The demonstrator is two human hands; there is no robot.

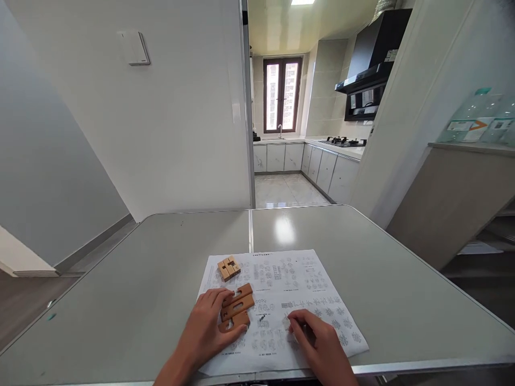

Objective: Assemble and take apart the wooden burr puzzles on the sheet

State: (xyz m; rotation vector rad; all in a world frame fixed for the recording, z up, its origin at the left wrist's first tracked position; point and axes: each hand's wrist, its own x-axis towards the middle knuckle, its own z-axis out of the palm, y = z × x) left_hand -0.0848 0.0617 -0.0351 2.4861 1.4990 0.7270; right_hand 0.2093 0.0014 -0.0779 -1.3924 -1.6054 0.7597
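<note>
A printed instruction sheet (pixel 281 284) with rows of small diagrams lies flat on the table. My left hand (pixel 207 324) rests at its left side, fingers and thumb spanning three brown slotted wooden puzzle pieces (pixel 238 306) laid side by side. The thumb touches the nearest piece and the fingertips reach the farthest one. Just beyond them sits a lighter block of wooden puzzle pieces (pixel 229 268) grouped together. My right hand (pixel 316 340) is over the sheet's lower right, thumb and forefinger pinched; anything between them is too small to tell. A small dark mark or bit (pixel 262 318) shows between my hands.
The grey-green table (pixel 161 279) has a metal seam (pixel 250 230) down its middle. A small green bit (pixel 51 317) lies near its left edge. Large water bottles (pixel 469 118) stand on a ledge at right. A kitchen with a stove (pixel 344 141) is beyond the doorway.
</note>
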